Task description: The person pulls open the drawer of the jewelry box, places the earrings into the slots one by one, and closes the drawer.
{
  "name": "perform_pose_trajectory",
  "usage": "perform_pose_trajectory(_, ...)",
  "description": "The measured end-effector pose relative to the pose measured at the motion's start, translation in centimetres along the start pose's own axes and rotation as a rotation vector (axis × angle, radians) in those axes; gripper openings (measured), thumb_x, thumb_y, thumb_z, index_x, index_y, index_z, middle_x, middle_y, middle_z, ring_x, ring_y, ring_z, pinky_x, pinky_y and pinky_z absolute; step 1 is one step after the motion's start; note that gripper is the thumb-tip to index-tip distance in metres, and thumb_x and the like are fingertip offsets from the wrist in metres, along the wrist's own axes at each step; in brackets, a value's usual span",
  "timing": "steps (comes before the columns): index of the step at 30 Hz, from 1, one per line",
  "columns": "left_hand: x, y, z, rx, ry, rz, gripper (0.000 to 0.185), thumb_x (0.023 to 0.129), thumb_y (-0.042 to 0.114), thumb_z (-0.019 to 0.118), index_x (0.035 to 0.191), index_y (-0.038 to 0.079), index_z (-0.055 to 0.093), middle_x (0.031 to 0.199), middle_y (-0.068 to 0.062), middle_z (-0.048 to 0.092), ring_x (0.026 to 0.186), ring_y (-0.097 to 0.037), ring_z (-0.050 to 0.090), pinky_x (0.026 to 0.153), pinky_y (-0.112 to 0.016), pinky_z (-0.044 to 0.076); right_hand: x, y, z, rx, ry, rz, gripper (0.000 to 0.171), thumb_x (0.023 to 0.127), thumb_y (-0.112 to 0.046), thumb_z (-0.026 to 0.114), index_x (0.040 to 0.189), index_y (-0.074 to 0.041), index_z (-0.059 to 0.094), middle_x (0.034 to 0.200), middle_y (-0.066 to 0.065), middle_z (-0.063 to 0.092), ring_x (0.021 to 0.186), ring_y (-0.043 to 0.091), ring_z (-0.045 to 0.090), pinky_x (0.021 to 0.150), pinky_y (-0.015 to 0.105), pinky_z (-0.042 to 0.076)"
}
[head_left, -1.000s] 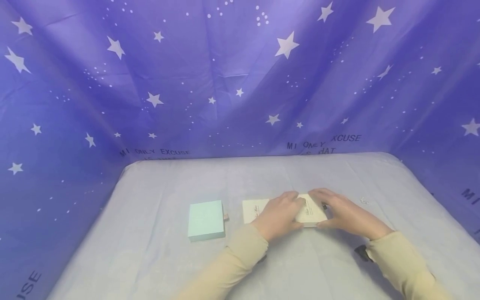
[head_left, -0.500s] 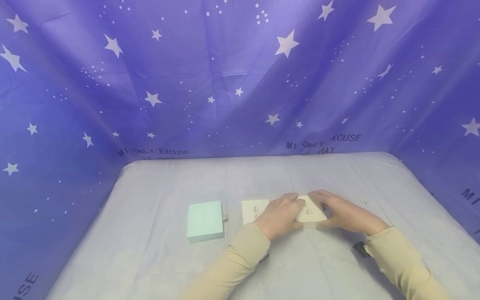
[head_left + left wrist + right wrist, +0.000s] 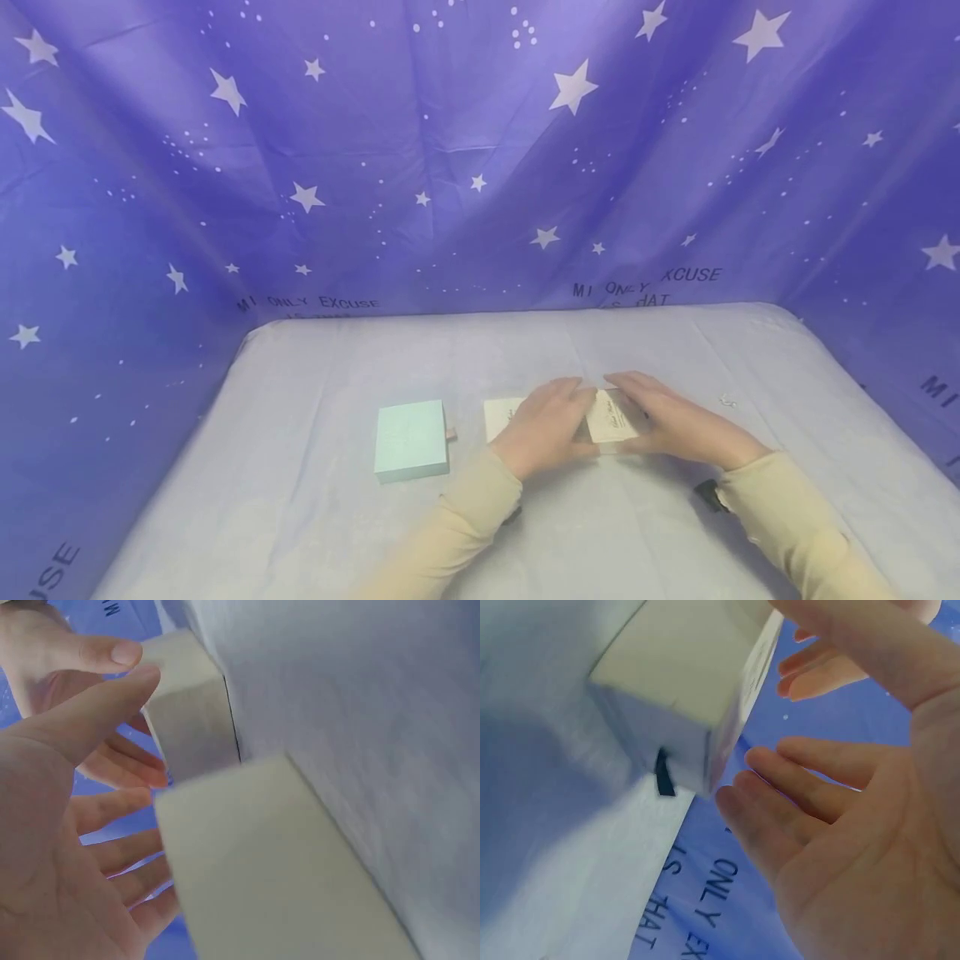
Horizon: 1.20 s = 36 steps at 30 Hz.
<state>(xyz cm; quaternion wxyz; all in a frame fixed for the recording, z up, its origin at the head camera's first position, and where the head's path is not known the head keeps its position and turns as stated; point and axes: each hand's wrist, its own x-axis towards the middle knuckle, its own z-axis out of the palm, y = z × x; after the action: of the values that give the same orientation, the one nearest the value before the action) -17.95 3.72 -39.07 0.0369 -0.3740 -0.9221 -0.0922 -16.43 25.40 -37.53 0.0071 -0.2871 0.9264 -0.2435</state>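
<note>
A cream box (image 3: pixel 610 421) with dark lettering on top lies between the two hands. A short black ribbon tab (image 3: pixel 663 774) hangs from its right end. The right hand (image 3: pixel 678 427) spans that end, its thumb near the front edge and its extended fingers by the back. The left hand (image 3: pixel 543 427) lies at the box's left side, fingers and thumb extended. It partly covers a second cream box (image 3: pixel 499 418), whose plain side (image 3: pixel 262 862) is close up in the left wrist view. Whether the fingertips press the boxes cannot be made out.
A mint-green box (image 3: pixel 410 440) with a small tan tab (image 3: pixel 451 434) sits left on the grey-covered table (image 3: pixel 315 533). Right of the hands lies a small silvery trinket (image 3: pixel 727 401). Behind the table hangs a purple star-printed curtain (image 3: pixel 480 108).
Both hands and the lettered cream box between them have shifted slightly left. The left hand now covers more of the second cream box. The mint-green box and trinket stay put.
</note>
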Motion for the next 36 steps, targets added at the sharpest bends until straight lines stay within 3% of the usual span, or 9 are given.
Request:
perform_pose_trajectory(9,-2.4,-2.2,-1.5,-0.055,-0.009,-0.089,0.083,0.083,0.052,0.074,0.147,0.009,0.042,0.149,-0.012,0.047,0.139,-0.026,0.043,0.117,-0.039,0.033,1.6,-1.8,1.1,0.035,-0.007,-0.019,0.083,0.075,-0.022,0.085,0.14,0.008,0.043,0.139,0.027,0.05,0.13,0.046,0.045,0.108,0.06,0.036)
perform_pose_trajectory(18,-4.6,-4.2,-2.2,-0.091,-0.032,-0.147,0.093,0.077,0.057,0.077,0.147,0.007,0.042,0.149,-0.016,0.046,0.139,-0.03,0.042,0.117,-0.043,0.032,3.0,-3.4,2.2,0.049,-0.055,0.013,0.082,0.079,-0.025,0.082,0.144,0.005,0.041,0.146,0.026,0.045,0.137,0.045,0.039,0.112,0.06,0.031)
perform_pose_trajectory(26,-6.0,-5.4,-2.1,-0.1,-0.047,-0.143,0.108,0.064,0.054,0.087,0.147,0.003,0.04,0.147,-0.019,0.047,0.138,-0.033,0.044,0.115,-0.046,0.034,4.3,-4.5,3.4,0.101,-0.097,-0.003,0.084,0.079,-0.025,0.082,0.144,0.008,0.04,0.146,0.025,0.045,0.136,0.043,0.042,0.113,0.056,0.032)
perform_pose_trajectory(36,-6.6,-6.0,-1.3,-0.083,-0.062,-0.129,0.094,0.073,0.042,0.086,0.144,-0.002,0.043,0.141,-0.014,0.054,0.13,-0.029,0.051,0.111,-0.039,0.04,5.3,-5.3,4.8,0.071,-0.109,-0.04,0.077,0.079,-0.025,0.082,0.137,0.01,0.046,0.138,0.024,0.053,0.131,0.042,0.048,0.111,0.054,0.036)
